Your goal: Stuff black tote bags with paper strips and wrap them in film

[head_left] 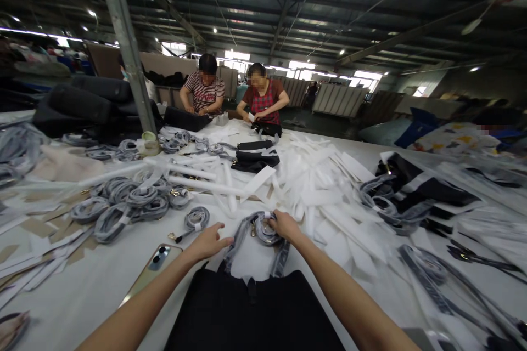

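Observation:
A black bag (251, 312) lies on the white table (102, 285) right in front of me. A grey coiled strap (261, 230) rests just beyond its top edge, with its loose ends trailing down onto the bag. My right hand (284, 225) is closed on the right side of that coil. My left hand (209, 241) hovers just left of the strap, fingers curled and thumb out, holding nothing I can see.
A phone (154, 269) lies face down by my left forearm. Several coiled grey straps (123, 203) sit at the left, white paper strips (313, 186) in the middle, black bags and straps (411, 197) at the right. Two people (230, 93) work at the far end.

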A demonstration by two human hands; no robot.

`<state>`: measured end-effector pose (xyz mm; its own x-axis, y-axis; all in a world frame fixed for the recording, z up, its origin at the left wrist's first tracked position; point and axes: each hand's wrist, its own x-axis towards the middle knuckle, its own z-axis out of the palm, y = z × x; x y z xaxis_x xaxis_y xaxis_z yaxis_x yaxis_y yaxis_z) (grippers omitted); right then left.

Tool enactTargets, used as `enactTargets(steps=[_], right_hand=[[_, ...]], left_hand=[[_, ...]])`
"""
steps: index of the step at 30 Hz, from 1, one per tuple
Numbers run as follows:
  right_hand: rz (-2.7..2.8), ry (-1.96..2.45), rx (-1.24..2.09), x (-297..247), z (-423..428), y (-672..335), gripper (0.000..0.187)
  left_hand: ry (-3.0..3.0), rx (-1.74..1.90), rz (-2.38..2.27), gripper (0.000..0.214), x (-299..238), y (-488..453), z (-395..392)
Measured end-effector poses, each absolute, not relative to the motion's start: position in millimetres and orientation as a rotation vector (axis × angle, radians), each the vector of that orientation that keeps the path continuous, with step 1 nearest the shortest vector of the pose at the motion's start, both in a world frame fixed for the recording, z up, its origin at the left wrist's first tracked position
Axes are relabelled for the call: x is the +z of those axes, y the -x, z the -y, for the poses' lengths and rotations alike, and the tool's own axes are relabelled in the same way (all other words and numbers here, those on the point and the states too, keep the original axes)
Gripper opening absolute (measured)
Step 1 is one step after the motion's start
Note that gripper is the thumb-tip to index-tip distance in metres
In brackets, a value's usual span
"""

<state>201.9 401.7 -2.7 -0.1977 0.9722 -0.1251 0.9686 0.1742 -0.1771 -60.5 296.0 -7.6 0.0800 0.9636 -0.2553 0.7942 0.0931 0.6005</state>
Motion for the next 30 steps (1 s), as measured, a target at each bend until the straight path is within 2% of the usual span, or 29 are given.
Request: enactTargets(steps=[3, 4, 6, 9, 11, 14, 19, 24, 30], right_hand=[[2.385, 1.997, 0.359, -4, -409, -197, 0.030], [2.378, 1.996, 0.365, -5, -411, -195, 0.031], [2.360, 1.986, 0.391, -5, -414, -193, 0.033], [2.336, 1.946, 0.487, -4, -415, -201, 0.040], [2.324, 1.931, 0.568, -4, -410, -211, 0.044], [2.325, 1.955, 0.650, -9, -393, -224, 0.047], [2.312, 2.038, 0.611, -22, -361, -221, 0.051], [2.295, 2.116, 0.515, -22, -351, -210, 0.043], [2.329, 2.253, 0.350, -12, -352, -199, 0.057]], left_hand=[[-1.893, 0.366, -1.755, 0.096, -6, 38, -318], [-1.941, 0.356, -1.757, 0.098, -7, 30, -325], [-2.003, 0.315, -1.786, 0.081, -12, 18, -339], [-2.034, 0.245, -1.870, 0.038, -20, 18, -358], [-2.049, 0.211, -1.909, 0.029, -23, 24, -366], [-2.066, 0.215, -1.962, 0.034, -24, 26, -369], [-2.195, 0.297, -1.930, 0.067, -15, -2, -371], [-2.285, 0.323, -1.795, 0.055, -14, -26, -389], [-2.279, 0.256, -1.781, 0.046, -31, -27, -411]])
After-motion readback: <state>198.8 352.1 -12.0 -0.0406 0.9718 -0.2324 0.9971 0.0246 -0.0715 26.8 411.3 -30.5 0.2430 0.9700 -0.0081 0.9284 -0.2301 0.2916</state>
